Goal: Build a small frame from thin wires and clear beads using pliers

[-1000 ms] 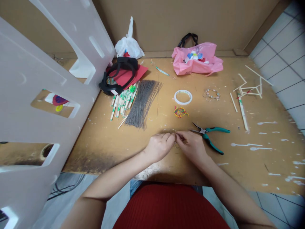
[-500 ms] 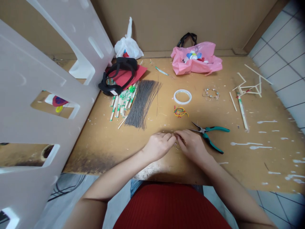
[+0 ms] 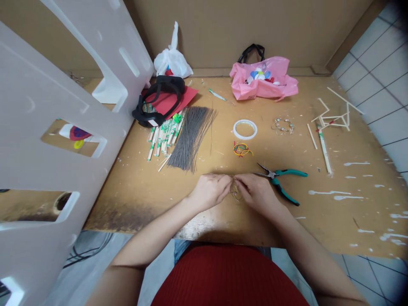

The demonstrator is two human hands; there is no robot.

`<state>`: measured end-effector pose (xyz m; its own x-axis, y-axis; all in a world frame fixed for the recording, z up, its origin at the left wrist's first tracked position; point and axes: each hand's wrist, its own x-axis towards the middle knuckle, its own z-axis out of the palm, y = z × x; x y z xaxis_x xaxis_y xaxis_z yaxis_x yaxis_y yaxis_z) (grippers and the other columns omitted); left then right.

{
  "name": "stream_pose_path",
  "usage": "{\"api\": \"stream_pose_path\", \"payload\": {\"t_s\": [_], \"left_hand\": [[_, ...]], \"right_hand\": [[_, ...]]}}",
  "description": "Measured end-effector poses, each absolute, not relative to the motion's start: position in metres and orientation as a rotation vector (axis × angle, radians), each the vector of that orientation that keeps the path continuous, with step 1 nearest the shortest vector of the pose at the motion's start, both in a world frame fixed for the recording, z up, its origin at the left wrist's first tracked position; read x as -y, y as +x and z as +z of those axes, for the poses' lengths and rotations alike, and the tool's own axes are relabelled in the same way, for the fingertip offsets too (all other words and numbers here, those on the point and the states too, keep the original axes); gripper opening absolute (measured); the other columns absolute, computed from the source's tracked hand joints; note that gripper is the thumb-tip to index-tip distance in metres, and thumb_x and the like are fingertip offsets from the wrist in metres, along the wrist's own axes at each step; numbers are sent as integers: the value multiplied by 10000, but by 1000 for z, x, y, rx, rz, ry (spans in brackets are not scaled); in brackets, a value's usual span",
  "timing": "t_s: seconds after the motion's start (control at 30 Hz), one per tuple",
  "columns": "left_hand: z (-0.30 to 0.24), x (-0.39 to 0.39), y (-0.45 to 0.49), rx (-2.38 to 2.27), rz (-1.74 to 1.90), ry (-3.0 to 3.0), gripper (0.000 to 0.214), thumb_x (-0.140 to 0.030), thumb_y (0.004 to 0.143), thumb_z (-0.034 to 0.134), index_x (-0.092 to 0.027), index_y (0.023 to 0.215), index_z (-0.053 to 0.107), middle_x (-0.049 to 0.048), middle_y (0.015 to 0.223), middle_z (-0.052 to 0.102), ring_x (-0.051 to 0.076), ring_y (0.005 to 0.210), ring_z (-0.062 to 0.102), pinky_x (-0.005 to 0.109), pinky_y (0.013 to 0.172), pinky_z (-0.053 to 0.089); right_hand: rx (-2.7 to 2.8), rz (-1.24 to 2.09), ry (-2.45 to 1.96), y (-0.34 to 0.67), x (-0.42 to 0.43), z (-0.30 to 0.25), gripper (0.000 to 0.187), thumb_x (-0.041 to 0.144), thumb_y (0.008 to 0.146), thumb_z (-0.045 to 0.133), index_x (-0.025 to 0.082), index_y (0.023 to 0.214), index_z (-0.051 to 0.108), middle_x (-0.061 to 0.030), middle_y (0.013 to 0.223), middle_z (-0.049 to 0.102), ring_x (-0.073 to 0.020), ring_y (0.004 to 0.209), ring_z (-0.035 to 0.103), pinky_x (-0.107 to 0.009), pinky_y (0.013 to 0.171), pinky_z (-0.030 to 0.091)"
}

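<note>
One thin wire piece (image 3: 235, 194), near side of counter (image 3: 143, 182), left of pliers (image 3: 271, 174), pinched by left hand (image 3: 211, 192) and right hand (image 3: 258, 191). Probably light, springy, easily kinked; best held gently, close to where fingers meet.

Left hand (image 3: 211, 192) and right hand (image 3: 259, 191), fingertips close together, pinching a thin wire piece (image 3: 235, 194) over a brown counter (image 3: 153, 191). To their right: teal-handled pliers (image 3: 272, 174), jaws parted. Beyond: coloured bands (image 3: 241, 149), white tape ring (image 3: 245, 137), beaded wire loop (image 3: 291, 126). To their left: grey wire bundle (image 3: 190, 138), wrapped sticks (image 3: 157, 143). Rear: white bag (image 3: 172, 63), pink bag (image 3: 255, 91).
</note>
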<state>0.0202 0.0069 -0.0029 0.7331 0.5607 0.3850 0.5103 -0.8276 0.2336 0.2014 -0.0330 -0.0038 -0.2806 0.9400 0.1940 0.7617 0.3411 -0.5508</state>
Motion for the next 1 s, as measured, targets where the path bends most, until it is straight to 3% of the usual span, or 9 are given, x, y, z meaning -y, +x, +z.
{"api": "stream_pose_path", "payload": {"t_s": [0.23, 0.47, 0.7, 0.8, 1.0], "left_hand": [[-4, -7, 20, -926, 761, 2519, 153, -204, 890, 426, -158, 877, 572, 21, 753, 669, 118, 656, 623, 226, 624, 462], [-7, -5, 20, -955, 864, 2220, 118, -223, 867, 472, -158, 827, 562, -21, 626, 571, 71, 507, 489, 177, 502, 380], [-7, -3, 26, -1022, 894, 1906, 154, -279, 867, 481, -152, 797, 534, -63, 544, 450, 48, 442, 390, 150, 415, 295], [-7, -5, 24, -994, 950, 2057, 150, -261, 876, 470, -152, 806, 546, -50, 553, 506, 54, 452, 441, 158, 439, 344], [-11, -4, 18, -727, 947, 2719, 162, -169, 870, 431, -146, 874, 591, 38, 726, 665, 119, 661, 621, 234, 634, 483]], "right_hand": [[1892, 916, -1443, 202, 32, 1, 171, 226, 865, 464, 184, 844, 628, -9, 697, 662, -130, 634, 597, -234, 596, 438], [1571, 1305, -1363, 201, 31, 3, 159, 280, 828, 497, 168, 836, 609, 1, 620, 646, -124, 570, 597, -238, 559, 455], [1456, 1387, -1325, 201, 28, 5, 157, 301, 795, 534, 165, 811, 611, 18, 570, 619, -112, 522, 576, -238, 538, 462], [1428, 1374, -1321, 199, 29, 2, 154, 302, 790, 533, 168, 820, 603, 17, 574, 624, -115, 518, 579, -243, 534, 468], [1465, 1254, -1435, 194, 33, -7, 113, 235, 772, 510, 179, 818, 596, 11, 570, 644, -130, 524, 593, -245, 530, 452]]}}
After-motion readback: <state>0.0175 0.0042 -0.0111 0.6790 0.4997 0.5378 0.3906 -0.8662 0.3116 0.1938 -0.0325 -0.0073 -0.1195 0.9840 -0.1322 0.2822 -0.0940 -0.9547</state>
